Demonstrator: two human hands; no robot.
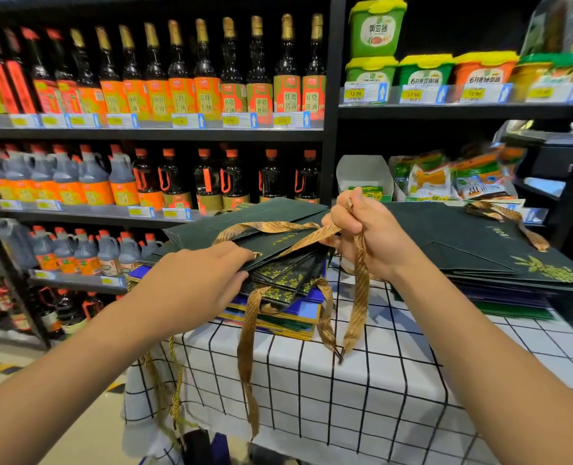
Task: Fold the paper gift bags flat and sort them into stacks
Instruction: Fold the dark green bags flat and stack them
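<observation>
A dark green paper gift bag [244,223] with gold print lies flattened on top of a left stack of green and blue bags [288,307]. My left hand [197,280] grips the near edge of that top bag, thumb under, fingers on top. My right hand [365,233] holds the gold ribbon handles [358,310] bunched in a fist; the ribbons trail from the bag and hang down over the table front. A second stack of flat dark green bags [479,253] lies to the right, a gold ribbon on its far corner.
The stacks rest on a table with a white black-grid cloth [379,380]. Shelves of soy sauce bottles [177,78] stand behind and left, green tubs [375,45] and snack packets to the right. The floor shows at lower left.
</observation>
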